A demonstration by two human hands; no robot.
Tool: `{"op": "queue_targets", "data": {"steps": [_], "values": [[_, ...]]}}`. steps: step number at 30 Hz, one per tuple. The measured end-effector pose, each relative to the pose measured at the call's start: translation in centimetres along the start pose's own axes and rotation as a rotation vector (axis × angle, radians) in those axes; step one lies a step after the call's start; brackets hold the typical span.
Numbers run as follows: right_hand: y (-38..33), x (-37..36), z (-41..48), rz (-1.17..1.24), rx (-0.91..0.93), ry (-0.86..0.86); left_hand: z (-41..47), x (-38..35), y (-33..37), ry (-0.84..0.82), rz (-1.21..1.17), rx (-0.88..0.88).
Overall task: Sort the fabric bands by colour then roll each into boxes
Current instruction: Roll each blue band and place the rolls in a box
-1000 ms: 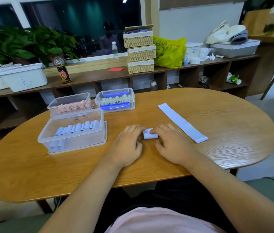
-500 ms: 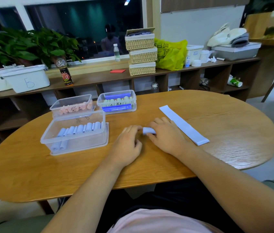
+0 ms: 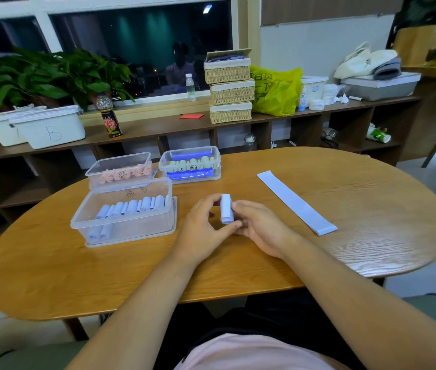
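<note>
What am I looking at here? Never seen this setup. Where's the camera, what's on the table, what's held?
There is no robot here. A person works with two bare hands, and the single view comes from a wide-angle camera worn on the head, looking forward and down. The left hand and right hand together hold a light blue rolled band, pinched in the fingers. On the table, a flat band of the same colour lies unrolled to the right. Three clear boxes stand to the left: the near box holds light blue rolls, the pink-roll box sits behind it, and the third box holds pale green rolls.
</note>
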State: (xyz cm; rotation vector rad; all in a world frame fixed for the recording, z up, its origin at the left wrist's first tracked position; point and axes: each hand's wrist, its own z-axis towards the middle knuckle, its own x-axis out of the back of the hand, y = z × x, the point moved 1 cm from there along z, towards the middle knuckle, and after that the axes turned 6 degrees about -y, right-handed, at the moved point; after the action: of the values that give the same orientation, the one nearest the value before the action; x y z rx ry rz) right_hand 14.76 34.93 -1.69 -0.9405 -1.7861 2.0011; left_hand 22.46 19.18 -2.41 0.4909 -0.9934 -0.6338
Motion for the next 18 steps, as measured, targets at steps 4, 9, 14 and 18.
{"op": "queue_targets", "data": {"steps": [4,9,14,18], "values": [[0.06,0.22,-0.07,-0.04,-0.033,-0.024,-0.04,-0.04,-0.27,0.011,-0.021,-0.007],[0.58,0.2,0.4,-0.033,-0.019,0.038,0.01,0.13,-0.28,0.01,0.062,-0.016],[0.58,0.45,0.4,0.03,0.021,0.088,0.15,-0.14,-0.55,0.023,0.13,-0.056],[0.85,0.21,0.1,-0.101,0.082,0.074,0.22,-0.17,-0.61,0.011,0.167,-0.072]]}}
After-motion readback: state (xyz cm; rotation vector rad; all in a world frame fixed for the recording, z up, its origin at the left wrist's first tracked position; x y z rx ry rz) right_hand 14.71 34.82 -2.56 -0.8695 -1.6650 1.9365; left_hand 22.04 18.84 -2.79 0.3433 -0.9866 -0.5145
